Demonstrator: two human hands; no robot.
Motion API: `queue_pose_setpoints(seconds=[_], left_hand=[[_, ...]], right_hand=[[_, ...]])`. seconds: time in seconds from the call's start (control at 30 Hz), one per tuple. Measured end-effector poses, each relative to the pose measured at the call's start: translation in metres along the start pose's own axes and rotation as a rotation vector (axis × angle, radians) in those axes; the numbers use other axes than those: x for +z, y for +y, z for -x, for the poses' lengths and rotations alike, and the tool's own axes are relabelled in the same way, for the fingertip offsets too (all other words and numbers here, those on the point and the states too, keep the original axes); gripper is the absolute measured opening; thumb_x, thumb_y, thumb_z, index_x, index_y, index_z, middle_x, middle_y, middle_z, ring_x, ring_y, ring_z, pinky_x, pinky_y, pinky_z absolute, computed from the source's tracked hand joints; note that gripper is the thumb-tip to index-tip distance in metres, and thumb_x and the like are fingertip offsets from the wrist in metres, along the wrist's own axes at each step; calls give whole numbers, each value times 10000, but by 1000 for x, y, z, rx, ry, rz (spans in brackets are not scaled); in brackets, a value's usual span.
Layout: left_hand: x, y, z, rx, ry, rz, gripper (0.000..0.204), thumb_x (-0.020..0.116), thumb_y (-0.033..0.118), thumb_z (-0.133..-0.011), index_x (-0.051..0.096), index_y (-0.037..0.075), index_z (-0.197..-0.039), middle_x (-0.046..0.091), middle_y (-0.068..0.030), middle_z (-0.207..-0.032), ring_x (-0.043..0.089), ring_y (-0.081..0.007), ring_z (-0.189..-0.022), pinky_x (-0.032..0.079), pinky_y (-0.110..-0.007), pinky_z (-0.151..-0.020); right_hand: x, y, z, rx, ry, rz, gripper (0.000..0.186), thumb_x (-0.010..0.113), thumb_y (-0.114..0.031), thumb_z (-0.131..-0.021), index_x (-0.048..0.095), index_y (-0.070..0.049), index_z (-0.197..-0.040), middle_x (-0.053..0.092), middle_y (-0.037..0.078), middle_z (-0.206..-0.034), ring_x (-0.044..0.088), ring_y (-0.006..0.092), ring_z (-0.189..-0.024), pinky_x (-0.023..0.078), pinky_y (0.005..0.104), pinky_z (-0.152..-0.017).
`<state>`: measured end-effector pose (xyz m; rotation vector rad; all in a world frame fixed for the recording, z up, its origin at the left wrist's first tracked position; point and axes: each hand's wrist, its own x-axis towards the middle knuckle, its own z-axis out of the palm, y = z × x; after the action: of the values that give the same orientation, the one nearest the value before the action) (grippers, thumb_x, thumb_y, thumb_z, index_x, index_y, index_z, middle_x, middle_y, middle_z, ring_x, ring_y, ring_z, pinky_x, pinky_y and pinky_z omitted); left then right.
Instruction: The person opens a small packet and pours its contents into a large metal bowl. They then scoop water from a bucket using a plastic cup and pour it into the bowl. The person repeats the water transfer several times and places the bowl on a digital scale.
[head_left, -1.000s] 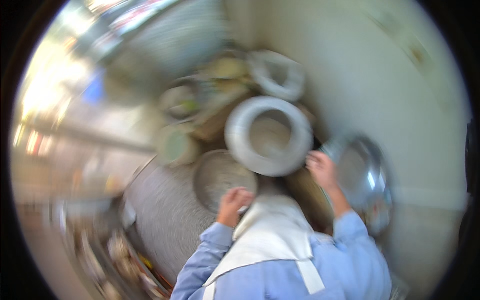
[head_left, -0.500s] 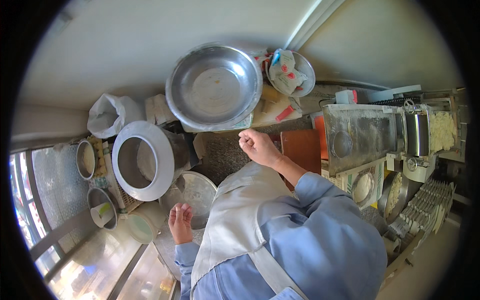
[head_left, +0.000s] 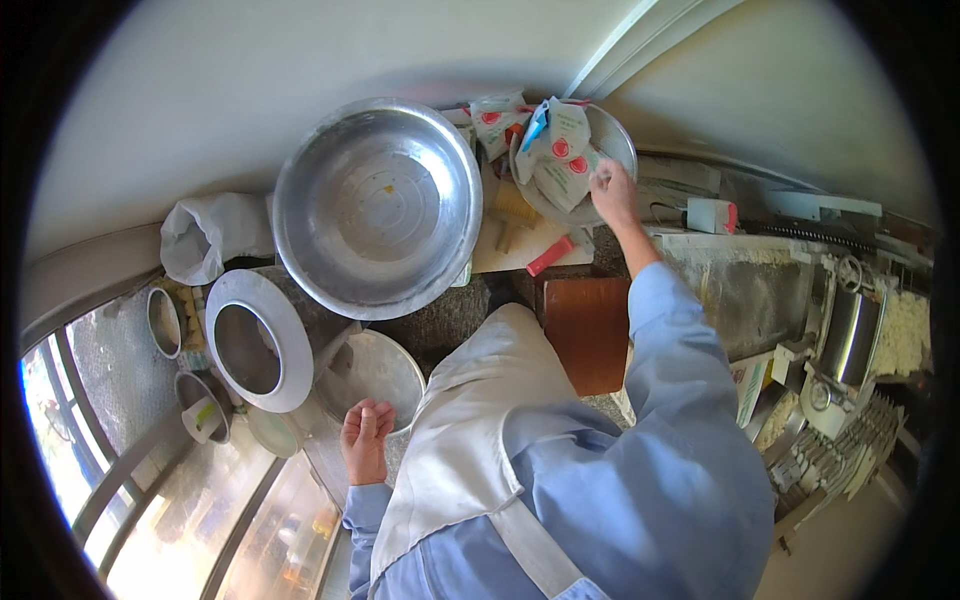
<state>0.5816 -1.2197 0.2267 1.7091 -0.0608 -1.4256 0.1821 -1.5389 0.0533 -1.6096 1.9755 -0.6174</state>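
Observation:
My right hand [head_left: 614,192] is stretched out to the right rim of a small metal bowl [head_left: 622,135]. Its curled, slightly smeared fingers are at the edge of a white plastic packet [head_left: 563,172] with red and green print; whether they grip it does not show. More white packets [head_left: 492,125] lie left of the bowl. Low on the left, my left hand [head_left: 367,440] hangs with its fingers curled together and nothing visible in them. Behind it is a round metal pan [head_left: 378,375].
A large steel basin [head_left: 385,225] stands front centre. A red-handled tool [head_left: 550,256] lies on a board beside a brush [head_left: 515,207]. At left are a wide-rimmed metal pot [head_left: 295,345] and a white bag [head_left: 215,235]. A roller machine [head_left: 848,335] stands right, beyond a brown stool [head_left: 587,335].
My right hand has moved from in front of the large basin, forward and right to the packets in the small bowl. My left hand stays low. The whole view has shifted.

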Motion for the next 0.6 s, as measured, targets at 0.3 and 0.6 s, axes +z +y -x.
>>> queue_pose_setpoints(seconds=[0.3,0.6], left_hand=[[27,5,18,-13,129,-23,170,522,190,-908,534,58,-1015,639,-76,-923,612,-137,-824,490,-240,-711],[42,7,12,-59,83,-91,190,529,190,-904,538,54,-1036,638,-72,-939,609,-137,-836,483,-232,-711]], right_hand=[[34,4,-96,-89,101,114,305,600,-239,-749,609,-53,-990,620,192,-886,583,348,-900,454,412,-796],[10,6,-57,-206,219,-59,118,519,-138,-828,591,-49,-855,592,160,-714,562,325,-643,440,381,-608]])
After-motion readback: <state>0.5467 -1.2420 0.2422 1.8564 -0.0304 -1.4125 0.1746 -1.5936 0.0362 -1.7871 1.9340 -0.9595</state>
